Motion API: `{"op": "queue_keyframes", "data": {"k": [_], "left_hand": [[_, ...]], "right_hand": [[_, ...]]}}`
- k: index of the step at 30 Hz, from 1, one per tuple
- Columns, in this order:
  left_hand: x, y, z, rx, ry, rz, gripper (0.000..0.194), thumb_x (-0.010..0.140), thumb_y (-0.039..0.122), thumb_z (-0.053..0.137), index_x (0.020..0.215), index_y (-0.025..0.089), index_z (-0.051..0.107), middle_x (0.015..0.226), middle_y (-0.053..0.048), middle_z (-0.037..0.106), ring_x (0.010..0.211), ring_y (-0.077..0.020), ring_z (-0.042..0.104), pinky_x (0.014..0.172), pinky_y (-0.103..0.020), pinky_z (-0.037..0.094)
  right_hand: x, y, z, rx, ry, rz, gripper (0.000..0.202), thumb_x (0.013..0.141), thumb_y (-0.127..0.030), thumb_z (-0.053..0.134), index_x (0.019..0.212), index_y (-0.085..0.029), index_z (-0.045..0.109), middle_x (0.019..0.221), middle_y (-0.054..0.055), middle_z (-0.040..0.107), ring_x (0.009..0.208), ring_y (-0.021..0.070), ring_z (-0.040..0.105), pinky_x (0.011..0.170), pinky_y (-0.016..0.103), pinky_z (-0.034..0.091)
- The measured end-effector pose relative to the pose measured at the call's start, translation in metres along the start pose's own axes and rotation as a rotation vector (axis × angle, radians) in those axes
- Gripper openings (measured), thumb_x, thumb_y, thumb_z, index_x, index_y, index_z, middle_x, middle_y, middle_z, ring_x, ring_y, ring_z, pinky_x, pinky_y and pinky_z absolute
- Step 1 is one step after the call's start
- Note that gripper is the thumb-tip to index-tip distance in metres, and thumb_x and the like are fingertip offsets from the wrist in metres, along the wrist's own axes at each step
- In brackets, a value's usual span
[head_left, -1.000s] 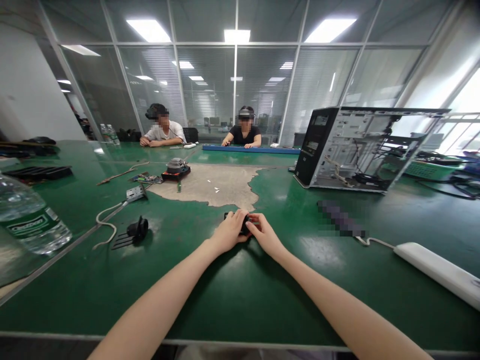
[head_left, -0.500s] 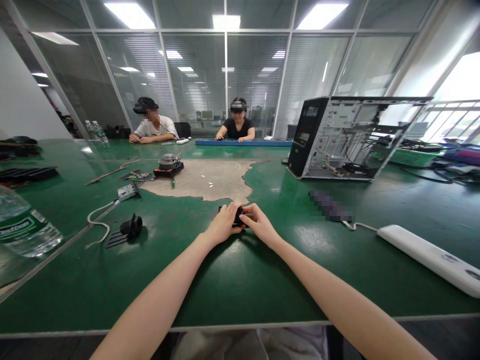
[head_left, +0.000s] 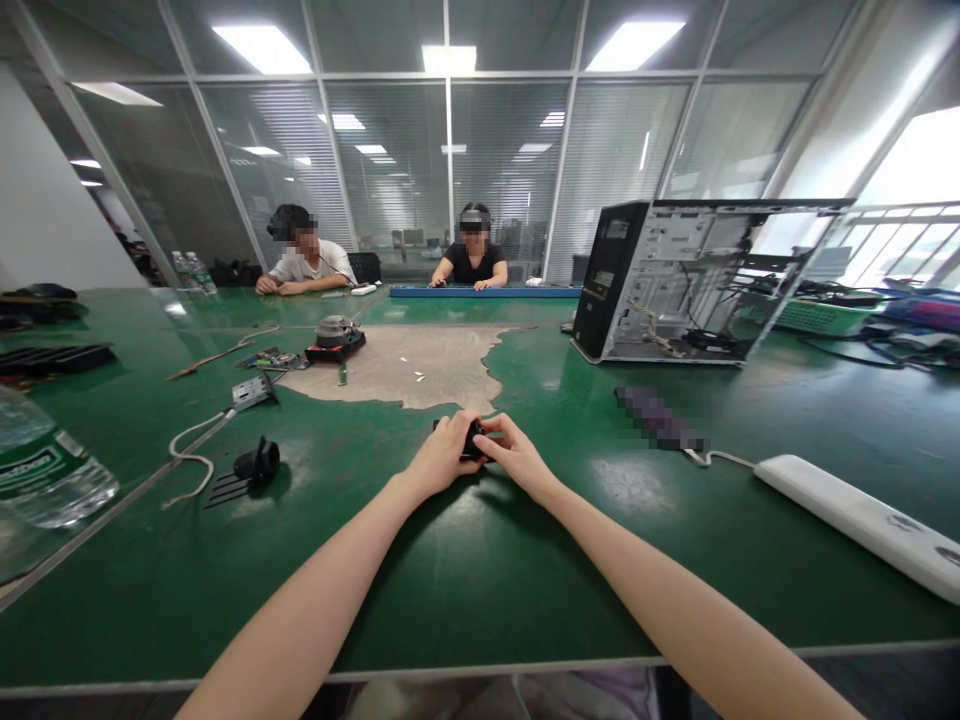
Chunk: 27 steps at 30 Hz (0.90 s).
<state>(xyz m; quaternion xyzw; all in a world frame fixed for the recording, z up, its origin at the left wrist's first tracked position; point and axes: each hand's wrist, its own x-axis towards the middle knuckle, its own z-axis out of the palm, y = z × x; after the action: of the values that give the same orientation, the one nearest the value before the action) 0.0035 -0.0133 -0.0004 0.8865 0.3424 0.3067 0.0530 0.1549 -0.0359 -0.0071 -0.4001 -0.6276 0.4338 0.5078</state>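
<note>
A small black object (head_left: pixel 472 440) is held just above the green table (head_left: pixel 480 560), in the middle of the view. My left hand (head_left: pixel 442 455) wraps round its left side and top. From the right, my right hand (head_left: pixel 514 450) pinches its edge with thumb and fingers. Much of the object is hidden by my fingers, so what it is cannot be told. Left of my hands lies a black plastic part with long prongs (head_left: pixel 255 462).
A metal bracket (head_left: pixel 252 393) with a cable, a heatsink fan (head_left: pixel 336 338) and a water bottle (head_left: pixel 45 465) are at left. An open computer case (head_left: pixel 675 285), a blurred purple item (head_left: pixel 656 418) and a white power strip (head_left: pixel 855 515) are at right. Two people sit opposite.
The whole view has shifted slightly, the far scene sitting a little lower. Both hands still hold the black object in nearly the same place.
</note>
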Motion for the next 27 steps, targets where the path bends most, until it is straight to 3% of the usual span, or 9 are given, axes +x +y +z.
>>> {"op": "queue_keyframes", "data": {"k": [6,14,21,27], "left_hand": [[0.0003,0.0003,-0.0003,0.003,0.01,0.01,0.053,0.068,0.025,0.06,0.113,0.017,0.033,0.107,-0.008,0.045,0.093,-0.022,0.046,0.08,-0.038,0.04],[0.0009,-0.0013,0.0003,-0.006,-0.011,-0.02,0.057,0.063,0.017,0.061,0.113,0.02,0.032,0.107,-0.006,0.045,0.092,-0.0218,0.046,0.079,-0.038,0.039],[0.0009,0.0005,-0.0007,-0.006,0.005,-0.008,0.054,0.065,0.022,0.061,0.112,0.019,0.034,0.106,-0.007,0.046,0.091,-0.0217,0.046,0.079,-0.038,0.04],[0.002,-0.0011,-0.0007,0.0,-0.01,-0.041,0.058,0.064,0.021,0.062,0.113,0.019,0.032,0.108,-0.006,0.047,0.092,-0.0219,0.046,0.08,-0.037,0.041]], "right_hand": [[0.0041,0.0018,0.0016,-0.002,0.07,0.054,0.028,0.068,-0.035,0.058,0.089,-0.019,0.048,0.091,0.002,0.053,0.07,0.0109,0.054,0.06,0.025,0.047],[0.0003,-0.0003,-0.0015,-0.035,-0.018,-0.028,0.026,0.067,-0.03,0.06,0.089,-0.021,0.049,0.09,0.0,0.054,0.082,0.013,0.055,0.073,0.029,0.046],[0.003,0.0026,0.0002,0.026,0.034,0.023,0.026,0.07,-0.036,0.056,0.089,-0.02,0.048,0.088,0.001,0.053,0.069,0.0106,0.054,0.061,0.026,0.048],[0.0042,0.0019,-0.002,-0.004,0.004,0.057,0.027,0.07,-0.033,0.057,0.092,-0.019,0.049,0.091,0.002,0.053,0.076,0.0125,0.055,0.067,0.029,0.047]]}}
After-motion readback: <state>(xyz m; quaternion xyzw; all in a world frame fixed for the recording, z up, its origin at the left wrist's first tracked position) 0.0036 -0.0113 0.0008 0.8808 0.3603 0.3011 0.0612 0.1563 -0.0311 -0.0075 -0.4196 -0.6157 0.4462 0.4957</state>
